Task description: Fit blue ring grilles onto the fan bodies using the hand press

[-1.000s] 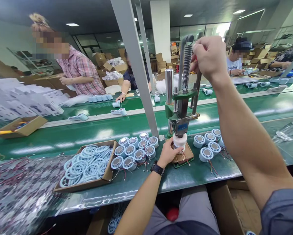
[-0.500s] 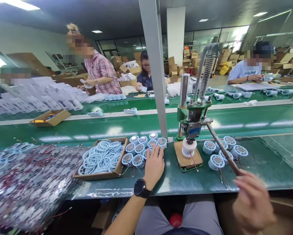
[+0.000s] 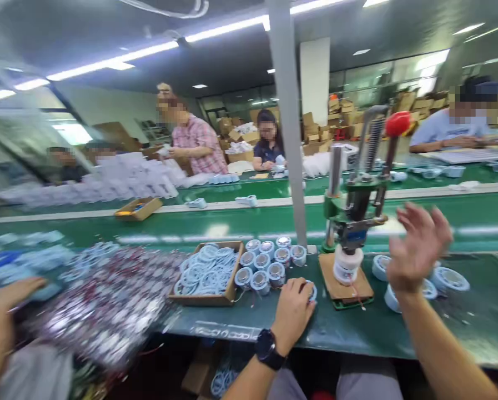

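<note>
My left hand (image 3: 292, 311), with a black watch on its wrist, lies curled over a round light-blue part (image 3: 312, 289) on the green bench, just right of a cluster of the same parts (image 3: 269, 262). Blurred and holding nothing, my right hand (image 3: 419, 244) hangs in the air with spread fingers, right of the hand press (image 3: 352, 222). The press lever with its red knob (image 3: 397, 123) stands upright. A white round part (image 3: 347, 264) sits under the ram on a brown board (image 3: 348, 290).
A cardboard tray of pale blue rings (image 3: 207, 271) stands left of the cluster, and more round parts (image 3: 451, 278) lie at the right. A shiny pile of wired pieces (image 3: 107, 303) covers the left. Another person's hand (image 3: 1, 316) reaches in at the far left. Other people work across the green belt (image 3: 232, 219).
My right hand has let go of the lever, which has swung from down back to upright. My left hand has moved right from the cluster and closed over one round part.
</note>
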Tool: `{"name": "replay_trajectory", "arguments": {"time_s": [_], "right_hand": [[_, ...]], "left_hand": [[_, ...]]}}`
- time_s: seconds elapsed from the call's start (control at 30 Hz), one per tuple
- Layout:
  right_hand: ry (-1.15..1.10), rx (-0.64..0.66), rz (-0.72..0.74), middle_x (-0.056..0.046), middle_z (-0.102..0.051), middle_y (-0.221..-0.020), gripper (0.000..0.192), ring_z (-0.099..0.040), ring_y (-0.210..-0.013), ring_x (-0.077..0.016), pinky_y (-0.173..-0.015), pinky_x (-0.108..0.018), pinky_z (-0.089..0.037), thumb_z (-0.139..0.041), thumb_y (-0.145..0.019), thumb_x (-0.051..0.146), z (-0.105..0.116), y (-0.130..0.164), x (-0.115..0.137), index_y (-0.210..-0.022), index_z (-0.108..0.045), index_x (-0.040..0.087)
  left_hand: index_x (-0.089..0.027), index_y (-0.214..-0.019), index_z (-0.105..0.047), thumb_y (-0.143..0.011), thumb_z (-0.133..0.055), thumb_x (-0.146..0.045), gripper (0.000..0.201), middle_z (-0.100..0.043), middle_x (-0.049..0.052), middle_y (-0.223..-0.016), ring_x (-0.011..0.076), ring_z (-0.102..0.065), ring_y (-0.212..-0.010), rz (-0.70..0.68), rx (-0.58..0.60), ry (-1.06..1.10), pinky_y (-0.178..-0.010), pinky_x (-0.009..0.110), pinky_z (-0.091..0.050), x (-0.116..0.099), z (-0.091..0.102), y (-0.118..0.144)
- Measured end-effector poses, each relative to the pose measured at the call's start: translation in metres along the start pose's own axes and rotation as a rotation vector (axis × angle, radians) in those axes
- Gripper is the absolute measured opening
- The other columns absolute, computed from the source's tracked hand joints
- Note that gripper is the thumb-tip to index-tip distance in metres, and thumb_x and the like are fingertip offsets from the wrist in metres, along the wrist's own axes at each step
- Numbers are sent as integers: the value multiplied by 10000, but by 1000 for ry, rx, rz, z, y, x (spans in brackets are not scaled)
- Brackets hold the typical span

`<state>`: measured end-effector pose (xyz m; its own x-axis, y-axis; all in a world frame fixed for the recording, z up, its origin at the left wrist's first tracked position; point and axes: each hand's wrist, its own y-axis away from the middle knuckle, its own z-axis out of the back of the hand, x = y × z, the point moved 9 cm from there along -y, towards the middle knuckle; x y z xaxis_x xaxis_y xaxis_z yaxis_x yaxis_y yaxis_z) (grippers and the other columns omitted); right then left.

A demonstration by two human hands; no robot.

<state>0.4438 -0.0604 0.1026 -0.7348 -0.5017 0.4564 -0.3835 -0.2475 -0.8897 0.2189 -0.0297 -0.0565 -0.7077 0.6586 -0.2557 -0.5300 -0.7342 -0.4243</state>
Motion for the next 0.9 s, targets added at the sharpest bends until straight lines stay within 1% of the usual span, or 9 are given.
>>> {"name": "replay_trajectory", "arguments": {"time_s": [0.07,0.13,0.27,0.37,0.47,0.53,0.63,0.77,0.9], "right_hand": [[11,16,-105,-181,-488,-1438,790,-571,-1281,-363,-1011,-596,-490,-589,-879,406,-6,69,-22,-1546,-186,280],[50,107,-228,-197,-581,-1310,838,-650,-1129,-377,-899,-566,-546,-682,-809,448,-21,120,-45,-1520,-308,212],[140,138,-388,-182,-659,-1130,869,-697,-937,-320,-827,-472,-571,-726,-769,550,-38,153,-73,-1458,-430,110],[180,71,-410,-191,-633,-1215,900,-662,-1081,-339,-936,-499,-535,-697,-793,588,-24,152,-72,-1494,-379,121],[255,109,-292,-168,-649,-1203,677,-646,-1117,-349,-977,-519,-510,-693,-837,521,5,156,-55,-1396,-521,179],[309,225,-140,-147,-668,-1169,478,-672,-1048,-329,-946,-498,-528,-662,-882,474,24,165,-43,-1281,-617,215],[408,392,49,-114,-685,-1168,294,-686,-1041,-320,-1006,-525,-496,-600,-930,436,50,183,-41,-1145,-688,255],[576,516,192,-100,-701,-1223,291,-610,-1246,-368,-1149,-645,-320,-487,-983,377,69,187,-60,-1127,-716,269],[703,580,185,-128,-637,-1369,359,-497,-1379,-401,-1139,-712,-280,-411,-997,273,69,171,-65,-1213,-697,253]], "left_hand": [[-173,-1172,-664,-828,-762,-215,360,-696,105,-1109,268,-651,-1009,27,-10,7,-877,413,-587,3,-3,-4],[-170,-1207,-656,-811,-798,-299,441,-692,112,-1143,261,-653,-1021,33,-18,21,-883,391,-588,4,-3,-8],[-218,-1218,-667,-890,-696,-303,340,-684,95,-1210,246,-635,-1134,66,-44,30,-997,388,-537,24,20,-9],[-202,-1201,-672,-969,-488,-147,302,-681,122,-1216,261,-611,-1186,259,-88,-35,-1047,453,-492,88,59,-4],[-140,-1117,-681,-979,-484,-136,241,-705,147,-1078,272,-652,-1074,505,-55,-118,-982,482,-516,173,91,9],[-128,-1055,-676,-967,-602,-231,154,-708,92,-1010,231,-684,-959,614,23,-143,-890,441,-561,217,98,20],[-141,-1035,-665,-948,-665,-337,214,-701,42,-1016,185,-688,-894,688,87,-156,-828,396,-580,252,99,33],[-160,-897,-677,-913,-635,-242,94,-730,75,-917,230,-699,-880,686,-38,-142,-851,393,-557,255,110,37],[-139,-988,-669,-959,-410,-276,294,-732,166,-1020,303,-694,-956,599,-321,-87,-893,463,-545,207,119,51]]}}
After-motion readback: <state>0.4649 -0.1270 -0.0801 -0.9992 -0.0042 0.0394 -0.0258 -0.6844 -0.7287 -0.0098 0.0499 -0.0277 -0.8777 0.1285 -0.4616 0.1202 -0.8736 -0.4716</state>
